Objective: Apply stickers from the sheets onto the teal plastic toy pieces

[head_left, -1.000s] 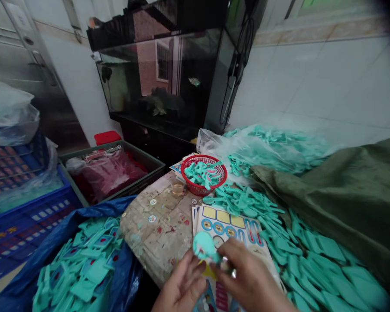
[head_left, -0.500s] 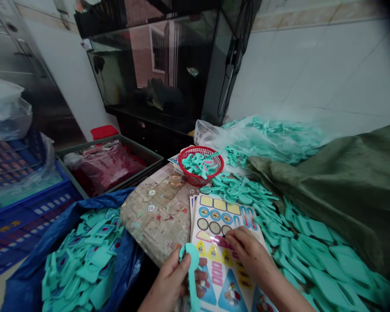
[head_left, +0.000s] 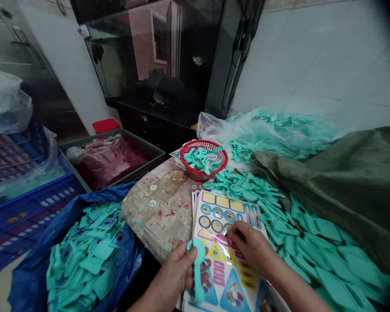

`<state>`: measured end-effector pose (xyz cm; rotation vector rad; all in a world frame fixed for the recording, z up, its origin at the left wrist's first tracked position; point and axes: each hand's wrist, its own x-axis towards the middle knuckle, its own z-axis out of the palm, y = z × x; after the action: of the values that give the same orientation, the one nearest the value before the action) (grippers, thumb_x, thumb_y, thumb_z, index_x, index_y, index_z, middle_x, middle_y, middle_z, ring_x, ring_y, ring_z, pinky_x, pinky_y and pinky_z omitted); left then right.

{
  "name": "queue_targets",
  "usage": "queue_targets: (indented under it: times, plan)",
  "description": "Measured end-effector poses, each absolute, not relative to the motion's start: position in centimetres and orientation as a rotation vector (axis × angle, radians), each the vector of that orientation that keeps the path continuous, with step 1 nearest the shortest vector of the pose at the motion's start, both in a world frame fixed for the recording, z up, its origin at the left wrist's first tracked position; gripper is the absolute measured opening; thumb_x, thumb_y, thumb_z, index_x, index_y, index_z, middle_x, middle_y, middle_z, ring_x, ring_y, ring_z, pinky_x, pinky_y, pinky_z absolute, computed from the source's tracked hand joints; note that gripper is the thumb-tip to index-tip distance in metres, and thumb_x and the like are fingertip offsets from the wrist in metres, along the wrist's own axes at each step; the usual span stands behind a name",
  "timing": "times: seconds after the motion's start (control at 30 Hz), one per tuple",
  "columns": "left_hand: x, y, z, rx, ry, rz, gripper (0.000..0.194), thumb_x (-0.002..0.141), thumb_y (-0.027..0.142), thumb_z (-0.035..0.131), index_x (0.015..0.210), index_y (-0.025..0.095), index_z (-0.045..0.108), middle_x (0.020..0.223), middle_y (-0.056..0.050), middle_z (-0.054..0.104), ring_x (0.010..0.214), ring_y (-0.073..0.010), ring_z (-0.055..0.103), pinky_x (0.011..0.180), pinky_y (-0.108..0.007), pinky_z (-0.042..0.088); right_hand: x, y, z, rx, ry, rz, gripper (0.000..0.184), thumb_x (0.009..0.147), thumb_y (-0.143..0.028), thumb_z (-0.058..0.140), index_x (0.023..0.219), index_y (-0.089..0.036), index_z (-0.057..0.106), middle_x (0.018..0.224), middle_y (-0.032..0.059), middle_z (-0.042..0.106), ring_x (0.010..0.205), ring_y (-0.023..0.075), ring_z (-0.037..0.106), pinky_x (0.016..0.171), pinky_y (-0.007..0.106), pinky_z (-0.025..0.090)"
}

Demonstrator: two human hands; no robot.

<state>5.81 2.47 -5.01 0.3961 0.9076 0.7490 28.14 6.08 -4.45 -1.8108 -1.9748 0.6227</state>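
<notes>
A red basket (head_left: 204, 161) of turquoise plastic pieces sits beyond the sticker sheet (head_left: 225, 277), with a turquoise heap (head_left: 315, 242) to its right. My left hand (head_left: 173, 275) grips a turquoise plastic paddle (head_left: 198, 277), round head up, handle running toward me, just left of my right hand (head_left: 250, 249), its fingers bunched in a pinch on the sheet.

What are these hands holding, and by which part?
The left hand grips a teal plastic piece by its stem. The right hand touches a sticker sheet; whether it holds anything is unclear.
</notes>
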Motion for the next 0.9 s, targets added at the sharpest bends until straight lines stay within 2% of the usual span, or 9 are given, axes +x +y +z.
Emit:
queue_targets:
  times: [0.23, 0.5, 0.67, 0.8, 0.9]
  plan:
    - [5.9, 2.6, -4.9, 0.398, 0.901, 0.751, 0.031, 0.072, 0.036, 0.069, 0.093, 0.018, 0.058, 0.082, -0.005, 0.070, 0.077, -0.0191, 0.067, 0.071, -0.034, 0.053, 26.6, 6.4, -3.9, -1.812, -1.962, 0.664, 0.016, 0.077, -0.032, 0.055, 0.066, -0.021, 0.055, 0.061, -0.0027, 0.059, 0.056, 0.0138, 0.052, 0.053, 0.024, 0.036]
    - [5.9, 2.7, -5.6, 0.402, 0.896, 0.759, 0.027, 0.079, 0.034, 0.063, 0.099, 0.017, 0.056, 0.089, -0.008, 0.070, 0.083, -0.0195, 0.067, 0.074, -0.034, 0.053, 27.8, 6.2, -4.3, -1.801, -1.945, 0.638, 0.014, 0.082, -0.029, 0.048, 0.072, -0.021, 0.056, 0.070, 0.0002, 0.061, 0.065, 0.0163, 0.056, 0.061, 0.027, 0.040]
    - [5.8, 2.6, -5.1, 0.434, 0.900, 0.742, 0.029, 0.079, 0.035, 0.063, 0.102, 0.018, 0.058, 0.095, -0.008, 0.070, 0.086, -0.0199, 0.067, 0.076, -0.034, 0.053, 27.6, 6.2, -4.2, -1.786, -1.966, 0.674, 0.014, 0.082, -0.027, 0.047, 0.072, -0.021, 0.055, 0.070, -0.0003, 0.061, 0.065, 0.0158, 0.054, 0.061, 0.027, 0.039]
    - [5.6, 2.5, -5.1, 0.457, 0.907, 0.726, 0.026, 0.078, 0.035, 0.064, 0.097, 0.018, 0.060, 0.090, -0.006, 0.070, 0.082, -0.0191, 0.068, 0.075, -0.035, 0.054, 27.7, 6.3, -4.4, -1.776, -1.955, 0.741, 0.014, 0.082, -0.027, 0.048, 0.070, -0.022, 0.053, 0.067, -0.0023, 0.060, 0.062, 0.0144, 0.053, 0.059, 0.025, 0.039]
    - [5.6, 2.6, -5.3, 0.451, 0.922, 0.721, 0.028, 0.080, 0.034, 0.063, 0.102, 0.018, 0.058, 0.090, -0.007, 0.071, 0.080, -0.0184, 0.068, 0.074, -0.034, 0.054, 27.8, 6.3, -4.6, -1.771, -1.933, 0.778, 0.014, 0.082, -0.027, 0.048, 0.070, -0.022, 0.052, 0.066, -0.0029, 0.059, 0.061, 0.0140, 0.052, 0.056, 0.024, 0.039]
